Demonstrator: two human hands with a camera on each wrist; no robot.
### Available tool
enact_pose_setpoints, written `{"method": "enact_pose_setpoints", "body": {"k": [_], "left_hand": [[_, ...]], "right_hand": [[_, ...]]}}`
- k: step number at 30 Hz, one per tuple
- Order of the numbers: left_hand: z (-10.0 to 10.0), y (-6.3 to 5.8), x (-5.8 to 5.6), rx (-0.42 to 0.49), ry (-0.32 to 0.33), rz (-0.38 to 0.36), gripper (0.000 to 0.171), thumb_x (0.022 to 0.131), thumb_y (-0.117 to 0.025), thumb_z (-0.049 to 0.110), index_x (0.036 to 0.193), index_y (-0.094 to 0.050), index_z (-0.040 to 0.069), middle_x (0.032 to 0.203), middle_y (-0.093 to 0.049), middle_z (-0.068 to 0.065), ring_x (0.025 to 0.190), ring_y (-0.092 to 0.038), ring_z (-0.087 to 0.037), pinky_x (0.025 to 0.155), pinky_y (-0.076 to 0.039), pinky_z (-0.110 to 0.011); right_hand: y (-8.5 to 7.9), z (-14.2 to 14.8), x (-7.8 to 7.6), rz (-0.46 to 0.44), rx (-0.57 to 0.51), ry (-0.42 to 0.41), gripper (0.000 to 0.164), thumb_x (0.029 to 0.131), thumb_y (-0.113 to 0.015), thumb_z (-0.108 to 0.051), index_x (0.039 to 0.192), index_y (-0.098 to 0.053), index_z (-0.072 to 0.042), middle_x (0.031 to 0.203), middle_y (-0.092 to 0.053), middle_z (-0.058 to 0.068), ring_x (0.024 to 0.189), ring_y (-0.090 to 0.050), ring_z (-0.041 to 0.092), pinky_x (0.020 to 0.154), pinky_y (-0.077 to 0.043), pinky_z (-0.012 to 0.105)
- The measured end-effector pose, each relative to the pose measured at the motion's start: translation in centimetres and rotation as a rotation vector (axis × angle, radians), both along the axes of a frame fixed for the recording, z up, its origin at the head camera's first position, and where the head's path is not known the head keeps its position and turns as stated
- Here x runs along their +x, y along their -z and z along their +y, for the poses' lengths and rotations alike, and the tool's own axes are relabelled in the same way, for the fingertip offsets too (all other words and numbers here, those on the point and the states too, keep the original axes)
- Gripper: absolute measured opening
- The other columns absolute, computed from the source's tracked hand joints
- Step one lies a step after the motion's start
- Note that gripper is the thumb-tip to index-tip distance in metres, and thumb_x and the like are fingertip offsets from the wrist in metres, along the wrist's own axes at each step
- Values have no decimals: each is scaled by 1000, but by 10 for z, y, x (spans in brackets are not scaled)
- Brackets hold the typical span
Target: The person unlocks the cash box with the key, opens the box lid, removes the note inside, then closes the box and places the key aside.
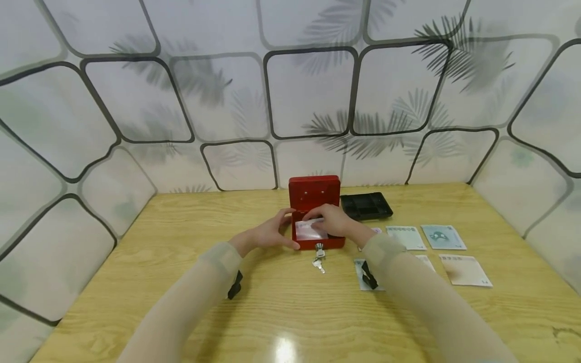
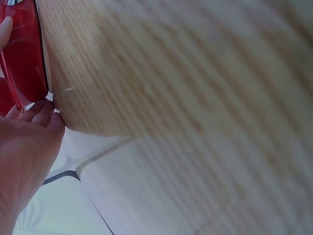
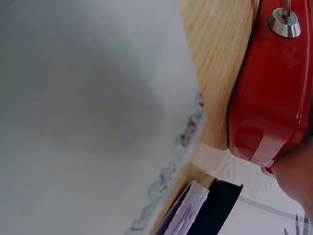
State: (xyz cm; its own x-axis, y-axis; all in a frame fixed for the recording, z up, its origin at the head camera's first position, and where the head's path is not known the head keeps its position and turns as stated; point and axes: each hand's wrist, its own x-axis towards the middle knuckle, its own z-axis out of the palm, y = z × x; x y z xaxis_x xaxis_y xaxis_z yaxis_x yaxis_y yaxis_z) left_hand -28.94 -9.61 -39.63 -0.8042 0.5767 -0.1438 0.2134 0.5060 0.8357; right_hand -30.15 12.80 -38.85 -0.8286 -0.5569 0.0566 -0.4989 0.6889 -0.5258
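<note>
An open red cash box (image 1: 322, 243) stands on the table with its lid raised. My left hand (image 1: 268, 233) grips the box's left side, thumb at the front corner and fingers toward the back. In the left wrist view, its fingertips are at the box's edge. My right hand (image 1: 335, 221) reaches into the box from the right, its fingers bent over a pale flat packet (image 1: 307, 232) inside. I cannot tell whether they pinch or press it. A key sits in the front lock (image 3: 284, 23), with another key (image 1: 318, 264) hanging below.
Behind the box, to the right, is a black compartment tray (image 1: 383, 214). Several square printed packets lie on the right, among them a teal one (image 1: 443, 237) and a beige one (image 1: 465, 270). Another packet (image 1: 363, 282) is partly under my right forearm. A patterned curtain (image 1: 313, 96) rises behind the table.
</note>
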Motion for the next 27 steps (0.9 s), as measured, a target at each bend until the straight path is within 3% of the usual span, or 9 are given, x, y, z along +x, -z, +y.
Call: {"method": "enact_pose_setpoints", "body": {"k": [19, 27], "left_hand": [[-2, 0, 1, -40, -3, 9, 91, 82, -80, 20, 149, -19, 13, 154, -27, -21, 144, -21, -29, 116, -13, -45], [-1, -3, 2, -32, 2, 4, 93, 82, -80, 20, 150, -18, 13, 154, -27, -21, 144, -21, -28, 116, -13, -43]], "right_hand": [[1, 2, -5, -36, -124, 12, 26, 92, -62, 0, 117, -69, -5, 118, -66, 11, 113, -58, 29, 97, -45, 46], [-6, 9, -5, -35, -175, 69, 26, 94, -61, -3, 119, -68, -6, 121, -65, 11, 115, -57, 29, 97, -45, 47]]}}
